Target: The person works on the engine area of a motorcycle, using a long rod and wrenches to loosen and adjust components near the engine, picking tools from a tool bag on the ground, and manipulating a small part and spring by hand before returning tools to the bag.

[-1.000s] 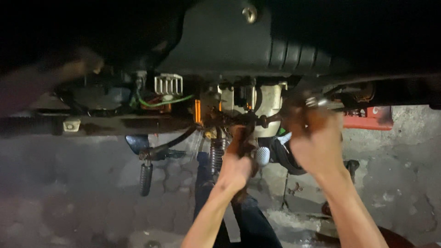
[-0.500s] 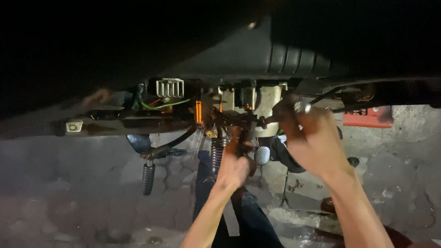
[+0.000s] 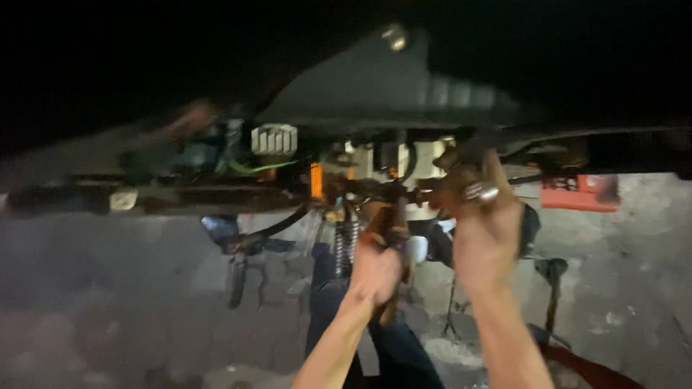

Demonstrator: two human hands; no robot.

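Grey-black underside of a motorcycle frame (image 3: 389, 94), now closer than half a second earlier: the left hand (image 3: 375, 270) grips a brownish tool handle (image 3: 393, 230) below the coil spring (image 3: 346, 241), while the right hand (image 3: 486, 230) has risen, fingers clenched on a metal fitting (image 3: 479, 192) at the frame.

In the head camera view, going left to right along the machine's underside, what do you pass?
Ribbed grey metal block → orange reflector → coil spring → left hand → right hand → red box.
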